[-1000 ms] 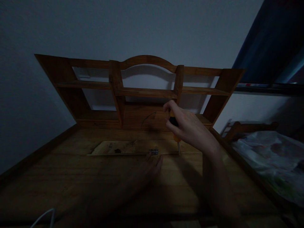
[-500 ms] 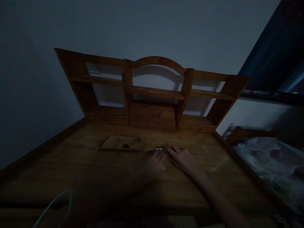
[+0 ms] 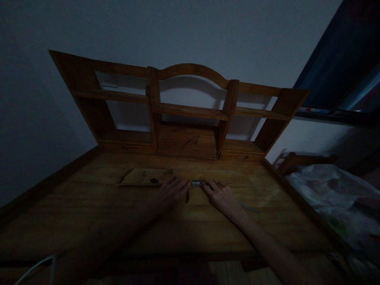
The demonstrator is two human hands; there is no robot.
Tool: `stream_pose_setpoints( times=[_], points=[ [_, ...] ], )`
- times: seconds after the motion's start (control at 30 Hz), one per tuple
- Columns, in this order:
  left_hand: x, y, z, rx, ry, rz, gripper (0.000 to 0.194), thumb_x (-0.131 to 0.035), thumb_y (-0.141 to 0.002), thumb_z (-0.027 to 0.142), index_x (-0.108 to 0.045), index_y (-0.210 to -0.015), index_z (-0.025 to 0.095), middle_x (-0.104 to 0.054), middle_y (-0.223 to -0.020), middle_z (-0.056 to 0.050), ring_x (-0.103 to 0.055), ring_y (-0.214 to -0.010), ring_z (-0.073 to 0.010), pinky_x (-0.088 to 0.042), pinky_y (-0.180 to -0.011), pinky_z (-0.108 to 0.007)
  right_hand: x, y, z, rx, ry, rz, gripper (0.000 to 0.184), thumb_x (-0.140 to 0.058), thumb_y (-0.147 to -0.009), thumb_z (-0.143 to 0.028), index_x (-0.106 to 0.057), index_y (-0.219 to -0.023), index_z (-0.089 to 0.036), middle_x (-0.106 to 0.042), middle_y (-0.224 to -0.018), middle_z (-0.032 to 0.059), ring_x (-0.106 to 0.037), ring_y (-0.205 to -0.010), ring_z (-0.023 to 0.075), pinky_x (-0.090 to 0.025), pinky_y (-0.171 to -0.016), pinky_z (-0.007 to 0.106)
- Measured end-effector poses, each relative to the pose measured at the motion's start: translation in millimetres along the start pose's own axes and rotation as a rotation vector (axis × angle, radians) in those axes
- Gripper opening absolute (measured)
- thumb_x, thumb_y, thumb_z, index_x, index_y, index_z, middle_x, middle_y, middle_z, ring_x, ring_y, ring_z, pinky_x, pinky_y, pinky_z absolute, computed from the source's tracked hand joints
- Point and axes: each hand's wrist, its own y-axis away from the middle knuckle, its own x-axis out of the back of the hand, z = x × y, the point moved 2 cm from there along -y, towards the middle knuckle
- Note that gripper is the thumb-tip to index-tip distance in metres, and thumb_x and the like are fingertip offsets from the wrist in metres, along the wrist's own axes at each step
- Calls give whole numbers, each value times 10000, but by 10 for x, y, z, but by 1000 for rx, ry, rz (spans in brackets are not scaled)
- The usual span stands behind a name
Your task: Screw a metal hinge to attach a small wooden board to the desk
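Observation:
A small shiny metal piece point(image 3: 196, 183), too dim to name its kind, lies at the near edge of a thin wooden board point(image 3: 139, 177) on the desk. My right hand point(image 3: 221, 196) is at the piece's right end, its thumb and finger against it. To the left, my left hand point(image 3: 175, 187) rests across the board with fingers stretched out, close to the piece but holding nothing visible. Below the piece is a small dark mark or sliver point(image 3: 187, 197). A thin grey rod-like thing point(image 3: 249, 208) lies beside my right wrist.
The wooden desk point(image 3: 89, 206) has a raised shelf unit point(image 3: 190, 113) along its back, against the wall. A white cable point(image 3: 37, 263) loops at the lower left. Beyond the desk's right edge lies a pile under clear plastic point(image 3: 326, 190). The light is dim.
My left hand has left the metal piece and moved left onto the board, with its fingers spreading. My right hand stays by the piece. The grey rod has come into sight.

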Motion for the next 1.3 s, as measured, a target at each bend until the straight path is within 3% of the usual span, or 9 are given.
stream_pose_setpoints(
  times=[0.2,0.5,0.67,0.9,1.07,1.3],
  points=[
    [60,-73,25,-37,13,-48,384,-511,-1005,106,-565,-1385,129,-675,-1114,-83,-624,-1038,-222,-438,-1037,-418,-172,36,-15,-32,23,43,421,-536,-979,-120,-617,-1388,-177,-713,-1110,115,-689,-904,217,-526,-831,343],
    [-97,-167,32,-58,10,-23,338,-504,-1040,178,-574,-1365,118,-668,-1035,-90,-605,-963,-224,-428,-889,-395,-127,51,-20,-37,-3,34,491,-579,-919,-99,-618,-1402,-179,-729,-1108,94,-691,-893,209,-523,-811,335],
    [-121,-202,60,-83,-6,2,332,-483,-1048,169,-580,-1360,112,-680,-1040,-82,-608,-937,-212,-434,-879,-386,-98,52,-1,-56,-49,-6,502,-624,-911,-151,-613,-1413,-158,-735,-1149,102,-704,-924,226,-541,-810,347],
    [-104,-224,148,-28,-33,-22,322,-474,-1026,111,-613,-1316,92,-687,-1007,-83,-621,-959,-215,-464,-906,-381,-116,53,-5,-53,-45,35,478,-595,-930,-141,-621,-1408,-140,-740,-1115,90,-705,-911,229,-556,-818,356],
    [-112,-203,176,29,-46,35,325,-472,-1013,95,-635,-1293,124,-697,-994,-78,-631,-965,-210,-484,-914,-381,-162,78,-17,-18,-27,85,484,-577,-930,-127,-613,-1412,-113,-738,-1117,106,-701,-904,233,-558,-810,368],
    [-154,-174,178,-5,-24,76,322,-434,-1015,78,-639,-1260,114,-699,-975,-77,-639,-946,-204,-492,-898,-377,-178,76,-27,-23,-29,84,491,-562,-919,-103,-615,-1407,-120,-735,-1119,113,-697,-910,233,-553,-808,375]
  ],
)
